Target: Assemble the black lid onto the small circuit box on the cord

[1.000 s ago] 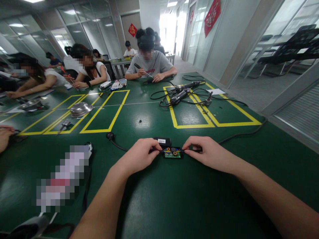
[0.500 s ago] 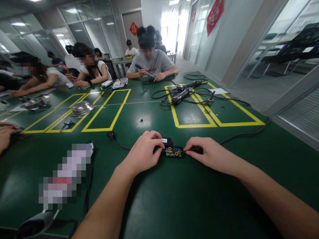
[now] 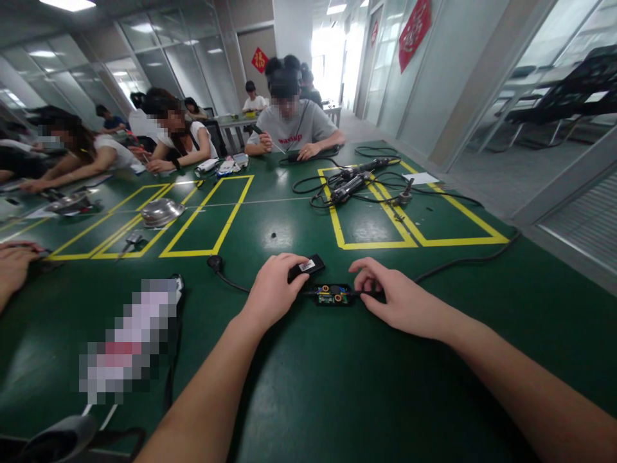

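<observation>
In the head view, my left hand grips a black plastic cover with a white label, between thumb and fingers. Just below it lies the black power adapter housing, its inside exposed: a circuit board with copper-ringed coils and coloured wires. Black cord runs out of both ends of this housing. On its right side, my right hand is at the cord, index finger raised and thumb apart from it. Left of my left hand, the cord leads to a black plug resting on the table.
Beyond my hands, cabled black tools lie within yellow tape markings. A metal bowl and a small metal part sit farther left. A blurred-out long object is at near left. Co-workers sit around the green table.
My left hand has lifted the cover slightly up and left, tilting it away from the housing. The thumb and index finger of my right hand have come apart.
</observation>
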Available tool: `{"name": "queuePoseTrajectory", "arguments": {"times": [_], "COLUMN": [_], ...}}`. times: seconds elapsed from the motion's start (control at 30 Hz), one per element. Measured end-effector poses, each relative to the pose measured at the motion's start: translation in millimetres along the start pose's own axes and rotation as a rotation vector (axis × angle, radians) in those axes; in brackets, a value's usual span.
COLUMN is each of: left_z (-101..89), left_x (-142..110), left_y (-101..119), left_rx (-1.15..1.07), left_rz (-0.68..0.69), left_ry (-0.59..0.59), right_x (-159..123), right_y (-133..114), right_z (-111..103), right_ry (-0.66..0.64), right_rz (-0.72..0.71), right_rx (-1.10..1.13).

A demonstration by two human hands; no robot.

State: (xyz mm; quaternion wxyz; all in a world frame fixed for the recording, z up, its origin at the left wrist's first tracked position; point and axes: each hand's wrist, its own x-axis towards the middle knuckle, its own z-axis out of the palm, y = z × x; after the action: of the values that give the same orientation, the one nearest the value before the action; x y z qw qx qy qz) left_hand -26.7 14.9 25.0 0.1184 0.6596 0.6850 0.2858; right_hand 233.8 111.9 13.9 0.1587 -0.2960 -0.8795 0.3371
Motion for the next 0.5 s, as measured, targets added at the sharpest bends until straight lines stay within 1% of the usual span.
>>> {"name": "queuePoseTrajectory", "arguments": {"times": [0.07,0.13,0.2,0.23,0.3,0.4,0.5], "left_z": [-1.2,-1.3,-0.1,0.9,3.0,4.8,4.5], "left_x": [-2.4,-4.8,-6.9,-7.8,-9.0,-10.1,-10.7], "left_y": [5.1,9.7,12.7,13.5,13.9,14.2,15.9], "left_rx": [-0.077,-0.128,-0.13,-0.119,-0.094,-0.086,-0.118], "left_rz": [0.087,0.165,0.206,0.216,0.226,0.239,0.234], "left_ry": [-0.027,-0.132,-0.23,-0.258,-0.267,-0.25,-0.232], "right_x": [-1.2,-2.0,-1.6,-1.1,0.3,1.6,1.1], "right_y": [1.7,1.3,-0.2,-0.9,-1.0,2.0,5.3], "right_z": [1.1,1.7,2.0,2.1,2.3,2.7,3.3], "right_ry": [0.004,-0.012,-0.024,-0.027,-0.024,-0.014,-0.012], "right_rz": [0.004,0.009,0.01,0.005,-0.014,-0.038,-0.011], "right_rx": [0.016,0.018,0.014,0.014,0.018,0.02,0.005]}}
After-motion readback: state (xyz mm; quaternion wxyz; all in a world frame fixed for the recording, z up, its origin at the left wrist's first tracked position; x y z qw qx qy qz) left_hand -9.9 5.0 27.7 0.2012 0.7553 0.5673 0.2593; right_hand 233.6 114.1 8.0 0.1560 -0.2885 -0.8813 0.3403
